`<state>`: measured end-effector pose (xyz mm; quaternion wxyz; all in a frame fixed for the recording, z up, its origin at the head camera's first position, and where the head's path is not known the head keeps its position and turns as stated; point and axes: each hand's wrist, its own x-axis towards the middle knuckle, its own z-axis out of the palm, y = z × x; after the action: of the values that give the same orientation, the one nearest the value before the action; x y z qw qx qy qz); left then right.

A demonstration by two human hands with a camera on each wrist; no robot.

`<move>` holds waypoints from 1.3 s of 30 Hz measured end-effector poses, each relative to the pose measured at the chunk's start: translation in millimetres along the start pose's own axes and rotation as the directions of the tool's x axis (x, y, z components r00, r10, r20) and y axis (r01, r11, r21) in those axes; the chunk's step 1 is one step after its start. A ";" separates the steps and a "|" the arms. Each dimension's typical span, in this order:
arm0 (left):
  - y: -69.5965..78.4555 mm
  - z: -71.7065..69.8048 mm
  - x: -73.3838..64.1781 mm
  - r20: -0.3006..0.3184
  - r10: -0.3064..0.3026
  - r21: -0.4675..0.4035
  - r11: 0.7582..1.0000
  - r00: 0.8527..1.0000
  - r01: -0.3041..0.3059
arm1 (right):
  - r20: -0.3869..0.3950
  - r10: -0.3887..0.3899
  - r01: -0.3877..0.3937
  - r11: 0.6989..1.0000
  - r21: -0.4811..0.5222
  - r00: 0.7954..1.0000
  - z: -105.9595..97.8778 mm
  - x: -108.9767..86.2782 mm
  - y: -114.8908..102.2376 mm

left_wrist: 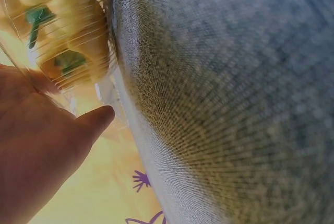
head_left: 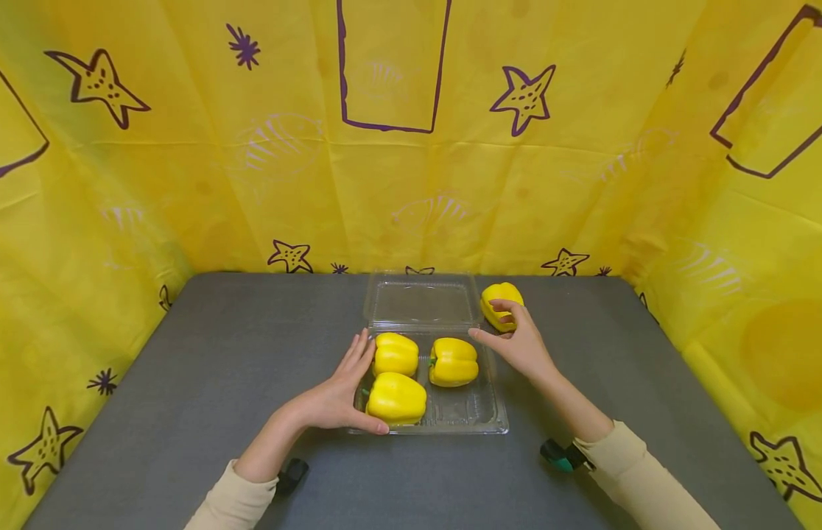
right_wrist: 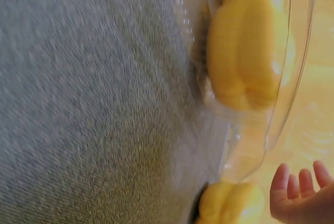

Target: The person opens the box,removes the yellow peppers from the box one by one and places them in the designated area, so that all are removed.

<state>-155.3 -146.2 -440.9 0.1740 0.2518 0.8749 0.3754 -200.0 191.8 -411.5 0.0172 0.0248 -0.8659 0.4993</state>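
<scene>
A clear plastic clamshell box [head_left: 460,414] lies with its lid [head_left: 420,300] folded back. Two yellow bell peppers sit along its left side, a rear one [head_left: 395,355] and a front one [head_left: 396,400]; a third pepper [head_left: 454,362] is at the back right. My left hand [head_left: 328,397] spreads along the box's left wall, thumb at the front corner. Green stems [left_wrist: 40,18] show through the plastic in the left wrist view. Beyond the box's right rear corner, a fourth pepper [head_left: 496,294] rests on the table. My right hand [head_left: 522,347] hovers beside it, fingers loosely bent and apart from it in the right wrist view.
A dark grey cloth covers the table [head_left: 219,353]. Yellow printed curtains [head_left: 451,177] with starfish drawings enclose the back and both sides. Dark straps with small devices [head_left: 563,455] sit at the wrists, by the beige sleeves.
</scene>
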 end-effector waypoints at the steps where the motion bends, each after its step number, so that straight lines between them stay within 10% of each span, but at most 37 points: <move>1: 0.1 0.0 -0.1 0.000 0.001 0.000 1.000 1.000 -0.001 | 0.015 -0.015 0.015 1.000 0.001 1.000 1.0 -2.1 -0.8; 8: 0.9 -0.6 -1.1 -0.005 0.010 0.000 1.000 1.000 -0.010 | 0.104 -0.184 0.190 0.980 -0.052 0.977 9.4 -14.8 -3.8; 16: 0.8 -0.9 -0.8 0.000 0.007 -0.001 1.000 1.000 -0.007 | 0.216 -0.376 0.412 0.898 -0.155 0.901 17.3 -19.8 -1.8; 39: -0.1 0.1 0.4 -0.003 0.011 -0.008 1.000 1.000 -0.011 | 0.367 -0.423 0.552 0.726 -0.410 0.828 31.4 -13.1 1.2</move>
<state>-155.6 -145.9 -441.1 0.1717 0.2553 0.8722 0.3802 -187.2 165.6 -429.0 0.0464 0.3102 -0.9217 0.2282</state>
